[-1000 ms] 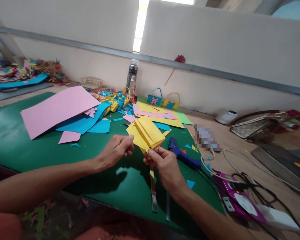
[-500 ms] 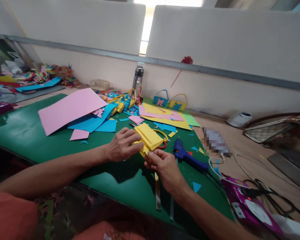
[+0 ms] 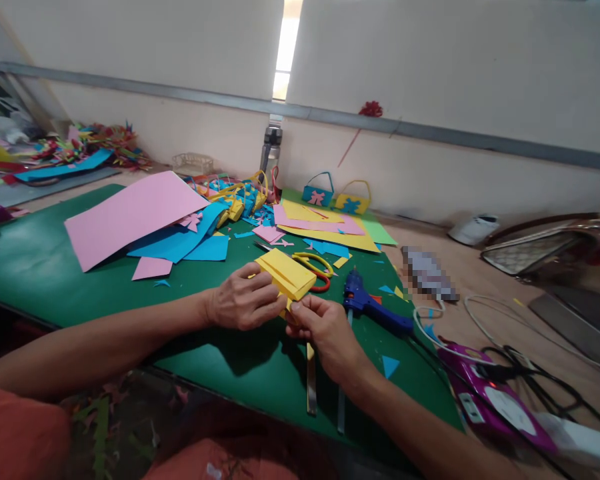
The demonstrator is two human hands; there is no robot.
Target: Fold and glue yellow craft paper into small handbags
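Note:
A folded yellow paper box [image 3: 287, 272] is held between both hands above the green mat. My left hand [image 3: 245, 297] is closed on its left and near side, the fingers lying over the paper. On the near right corner, my right hand [image 3: 325, 333] pinches a yellow flap between thumb and fingers. Scissors with yellow and red handles [image 3: 320, 270] lie just behind the box, their blades partly hidden by it. To the right of my right hand rests a blue glue gun [image 3: 375, 307]. A metal ruler [image 3: 311, 380] lies below the hands.
Pink sheets [image 3: 137, 217] and blue sheets [image 3: 207, 248] cover the mat's left side. Small finished paper bags, one blue [image 3: 317, 193] and one yellow [image 3: 353, 201], stand at the back. A purple power strip [image 3: 495, 393] with cables lies at right. A bottle [image 3: 271, 157] stands by the wall.
The box has tipped slightly and sits a little lower and further left in view, showing more of the scissors. Both hands keep hold of it. The whole view has shifted slightly.

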